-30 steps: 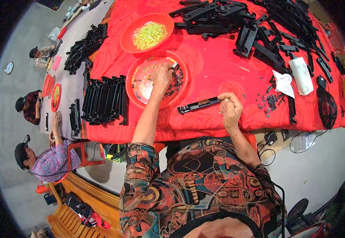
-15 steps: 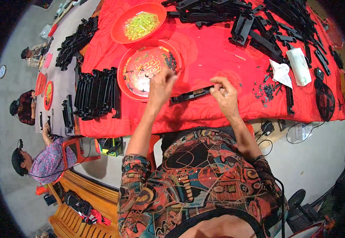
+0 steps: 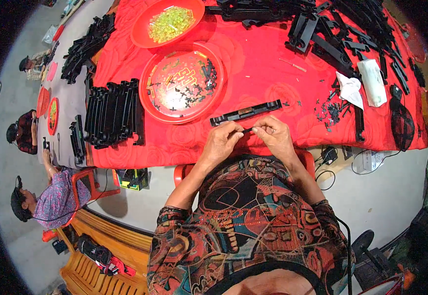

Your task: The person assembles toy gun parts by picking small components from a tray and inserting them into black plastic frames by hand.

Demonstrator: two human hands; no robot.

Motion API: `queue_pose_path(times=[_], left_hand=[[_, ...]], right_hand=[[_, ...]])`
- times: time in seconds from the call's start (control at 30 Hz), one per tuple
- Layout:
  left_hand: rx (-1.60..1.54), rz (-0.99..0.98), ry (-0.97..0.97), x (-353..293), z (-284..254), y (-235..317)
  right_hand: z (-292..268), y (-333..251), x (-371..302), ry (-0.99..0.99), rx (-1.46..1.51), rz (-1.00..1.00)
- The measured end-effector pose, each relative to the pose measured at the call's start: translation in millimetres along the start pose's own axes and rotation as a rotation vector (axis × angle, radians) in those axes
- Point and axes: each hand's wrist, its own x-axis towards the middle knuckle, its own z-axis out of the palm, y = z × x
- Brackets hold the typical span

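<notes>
My left hand (image 3: pixel 222 141) and my right hand (image 3: pixel 275 137) meet close to the front edge of the red-covered table. Between their fingertips, both pinch a small black plastic part (image 3: pixel 247 131), its shape mostly hidden by the fingers. Just beyond them lies a long black plastic bar (image 3: pixel 260 109), slanting up to the right, with neither hand holding it. To the left of the bar, a round red tray (image 3: pixel 146 105) holds several small black cross-shaped pieces (image 3: pixel 189 93). Behind that tray stands a red bowl (image 3: pixel 138 29) of yellow-green small pieces (image 3: pixel 171 23).
Black bars stand in a row (image 3: pixel 113 115) at left; a large pile of bars (image 3: pixel 329 49) fills the far right. A white roll (image 3: pixel 371 82), crumpled tissue (image 3: pixel 350 90), loose black bits (image 3: pixel 331 113) and a thin screwdriver (image 3: pixel 292 65) lie right. Other people (image 3: pixel 57 196) sit at left.
My left hand has come from over the tray down to my right hand. My right hand has let go of the long bar, which now lies on the cloth.
</notes>
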Motion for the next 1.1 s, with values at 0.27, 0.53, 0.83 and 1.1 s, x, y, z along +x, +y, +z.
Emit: queue_pose_path(times=[0.27,0.53,0.83,1.1], left_hand=[[0.287,0.146,0.16,6.1,4.2,-2.4],[0.729,0.334,0.281,13.0,9.1,-32.8],[0.687,0.313,0.281,15.9,10.4,-36.9],[0.672,0.308,0.283,16.4,10.2,-38.0]], right_hand=[[1.1,9.4,14.1,0.035,0.082,0.087],[-4.1,-6.2,48.8,0.102,-0.348,0.122],[-1.9,-9.7,49.3,0.017,-0.409,0.126],[-11.4,-8.8,52.5,-0.064,-0.515,-0.02]])
